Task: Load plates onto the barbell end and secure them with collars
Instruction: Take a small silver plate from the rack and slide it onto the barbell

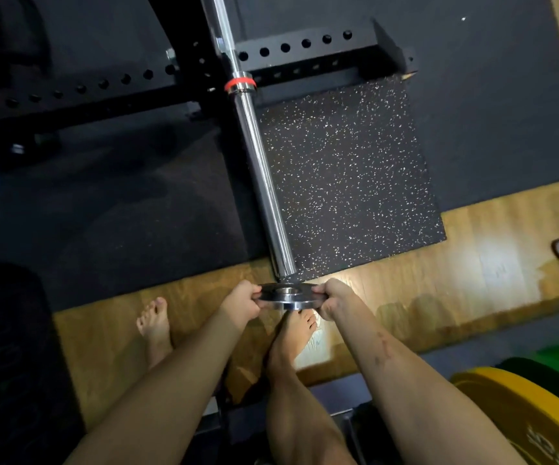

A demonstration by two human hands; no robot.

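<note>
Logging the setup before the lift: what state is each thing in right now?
Small metal plate: held level at the sleeve's tip, not yet slid on.
Barbell sleeve: bare, no plates or collar.
Left hand: gripping the plate's left edge.
Right hand: gripping its right edge.
Yellow plate: set aside, unloaded.

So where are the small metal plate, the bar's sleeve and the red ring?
plate (273, 295): head view, on its flat face left of the hole.
sleeve (261, 176): head view, midway along the shiny tube.
red ring (239, 82): head view, on the band at the sleeve's inner end.
</note>
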